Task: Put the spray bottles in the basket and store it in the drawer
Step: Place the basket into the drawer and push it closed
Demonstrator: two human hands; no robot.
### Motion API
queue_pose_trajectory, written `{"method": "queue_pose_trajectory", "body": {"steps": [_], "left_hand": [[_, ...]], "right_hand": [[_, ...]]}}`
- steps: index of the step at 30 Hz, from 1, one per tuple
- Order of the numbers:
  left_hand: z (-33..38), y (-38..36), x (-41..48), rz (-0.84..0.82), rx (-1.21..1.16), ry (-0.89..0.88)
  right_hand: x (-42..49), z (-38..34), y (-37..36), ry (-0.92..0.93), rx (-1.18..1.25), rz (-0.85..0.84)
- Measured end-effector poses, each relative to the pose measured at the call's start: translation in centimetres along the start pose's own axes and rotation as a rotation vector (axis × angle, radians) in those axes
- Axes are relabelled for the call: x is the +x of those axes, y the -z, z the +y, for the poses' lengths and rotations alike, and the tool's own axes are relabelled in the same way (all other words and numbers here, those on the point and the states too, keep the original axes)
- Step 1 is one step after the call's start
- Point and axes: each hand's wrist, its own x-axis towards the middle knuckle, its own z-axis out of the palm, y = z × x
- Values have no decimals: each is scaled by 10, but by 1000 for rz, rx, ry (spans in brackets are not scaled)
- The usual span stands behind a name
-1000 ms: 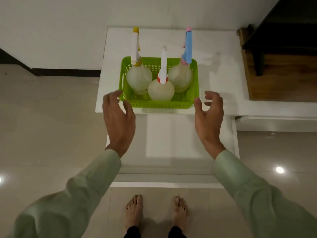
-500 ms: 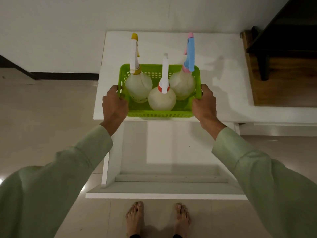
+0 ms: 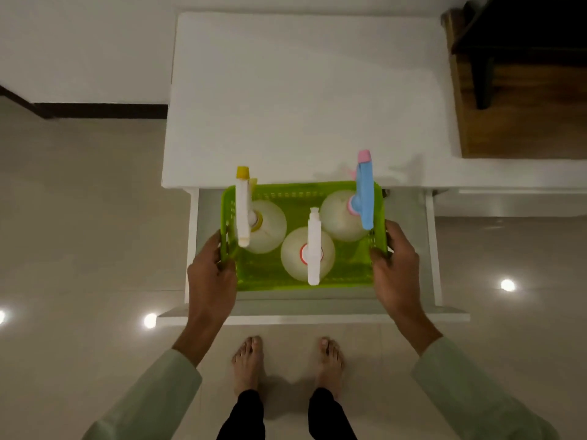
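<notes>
A green plastic basket (image 3: 270, 277) hangs over the open white drawer (image 3: 317, 319), held by both short sides. My left hand (image 3: 211, 281) grips its left rim and my right hand (image 3: 397, 277) grips its right rim. Three pale round spray bottles stand inside it: one with a yellow-tipped white sprayer (image 3: 268, 230) on the left, one with a white sprayer and red collar (image 3: 306, 255) in the front middle, and one with a blue and pink sprayer (image 3: 340, 214) at the back right. Whether the basket touches the drawer's bottom cannot be told.
The white cabinet top (image 3: 301, 100) lies just behind the drawer. A wooden piece of furniture (image 3: 521, 106) stands at the right. Bare feet (image 3: 247, 363) stand on the glossy tiled floor right before the drawer front. A wall runs along the back.
Both hands closed on the basket's sides on the cabinet top, then carried it toward me and down over the open drawer. The camera now looks more steeply down.
</notes>
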Motion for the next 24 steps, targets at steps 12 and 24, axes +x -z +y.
{"method": "queue_pose_trajectory", "body": {"steps": [12, 24], "left_hand": [[-67, -45, 22, -117, -96, 205], [-141, -90, 74, -200, -156, 426]], "right_hand": [[-2, 58, -28, -239, -50, -71], [40, 102, -79, -378, -180, -112]]}}
